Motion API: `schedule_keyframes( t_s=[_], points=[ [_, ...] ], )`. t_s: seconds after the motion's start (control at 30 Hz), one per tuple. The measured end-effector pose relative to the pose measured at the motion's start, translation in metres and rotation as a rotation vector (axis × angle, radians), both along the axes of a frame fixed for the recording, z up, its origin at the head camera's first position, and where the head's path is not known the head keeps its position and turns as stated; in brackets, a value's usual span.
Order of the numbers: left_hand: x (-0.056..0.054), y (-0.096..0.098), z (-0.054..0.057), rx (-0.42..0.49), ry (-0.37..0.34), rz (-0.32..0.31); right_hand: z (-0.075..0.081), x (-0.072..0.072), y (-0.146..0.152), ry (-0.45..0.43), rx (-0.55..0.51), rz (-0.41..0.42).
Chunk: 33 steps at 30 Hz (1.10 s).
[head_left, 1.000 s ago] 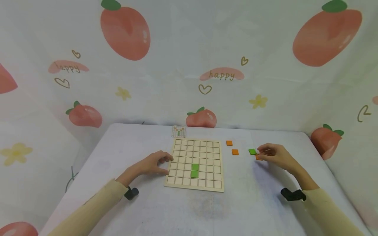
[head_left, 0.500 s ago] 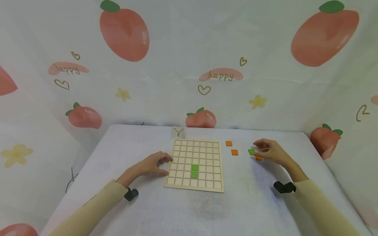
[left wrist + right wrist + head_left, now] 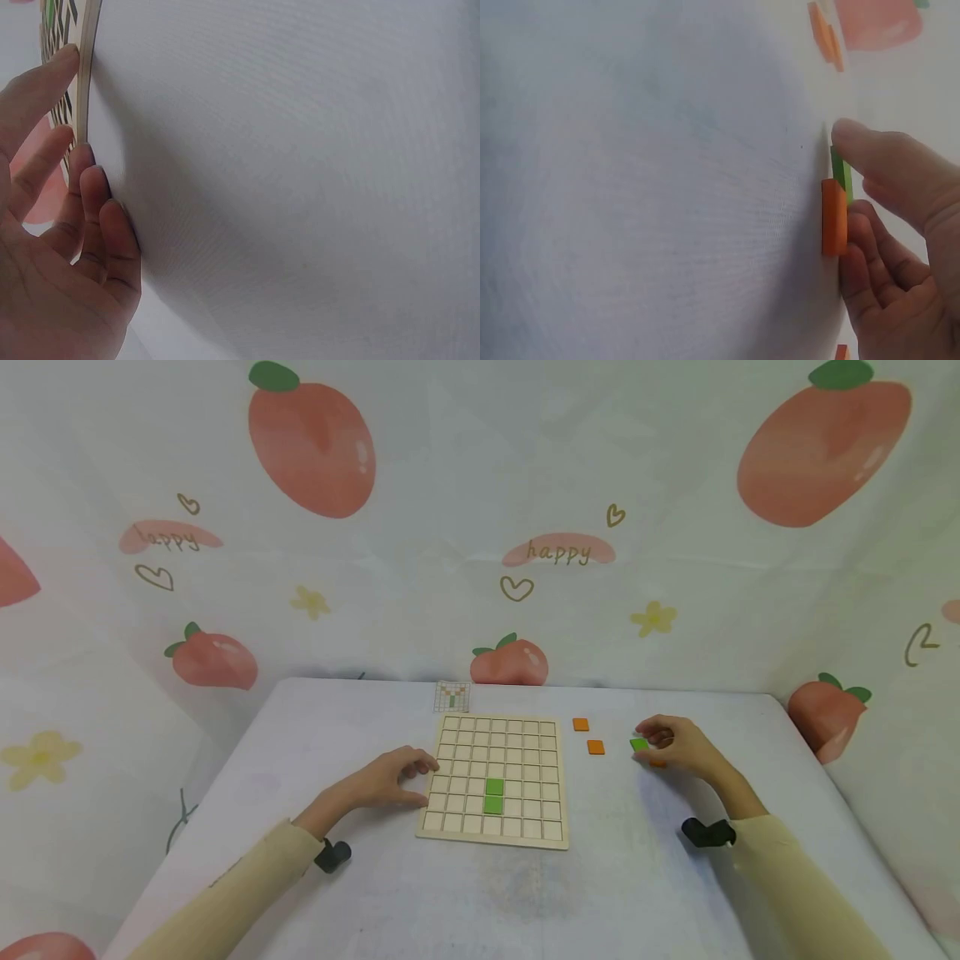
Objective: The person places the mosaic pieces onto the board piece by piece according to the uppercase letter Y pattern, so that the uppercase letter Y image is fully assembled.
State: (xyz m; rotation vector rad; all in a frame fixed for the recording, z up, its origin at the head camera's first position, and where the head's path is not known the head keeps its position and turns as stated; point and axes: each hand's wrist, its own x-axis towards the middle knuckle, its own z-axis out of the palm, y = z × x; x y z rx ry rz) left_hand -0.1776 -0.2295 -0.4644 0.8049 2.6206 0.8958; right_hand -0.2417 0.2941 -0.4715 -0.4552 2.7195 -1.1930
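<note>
A wooden grid board (image 3: 495, 842) lies on the table, with two green square tiles (image 3: 493, 795) in adjoining cells of one column. My left hand (image 3: 386, 779) rests at the board's left side. In the left wrist view, its thumb (image 3: 64, 64) touches the board's rim and the other fingers curve loosely beside it. My right hand (image 3: 682, 745) is low over a loose green tile (image 3: 639, 744), thumb at its near edge and fingertips beyond it. Just under the hand lies an orange tile (image 3: 657, 763), which stands before the green one in the right wrist view (image 3: 834, 217).
Two more orange tiles (image 3: 581, 725) lie between the board and my right hand. A small printed pattern card (image 3: 452, 697) is behind the board. Another orange piece (image 3: 842, 352) shows at the bottom of the right wrist view. A patterned cloth (image 3: 420, 568) hangs behind the table.
My right hand has moved left from the orange tile, and its thumb and fingers now span the green tile. The left hand and board stay put.
</note>
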Motion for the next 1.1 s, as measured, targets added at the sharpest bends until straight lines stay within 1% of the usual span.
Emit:
schedule_keyframes(
  t_s=[0.13,0.47,0.7,0.9,1.1],
  points=[
    [0.0003,-0.0005,-0.0014,0.003,0.011,-0.005,-0.0012,-0.0015,-0.0012,0.012,0.023,0.006],
    [0.0007,0.0001,0.0011,0.014,0.019,-0.007,-0.0017,-0.0033,-0.0023,0.002,0.059,0.005],
    [0.0003,0.0009,0.001,0.007,0.012,-0.002,-0.0026,-0.0043,-0.0015,0.005,0.058,0.016],
    [0.0001,0.0012,0.0021,0.004,0.009,0.0,-0.0029,-0.0052,-0.0009,0.023,0.081,0.027],
    [0.0006,0.0007,-0.0003,-0.007,-0.004,0.015,-0.0051,-0.0058,-0.0009,0.035,0.08,0.037]
  ],
)
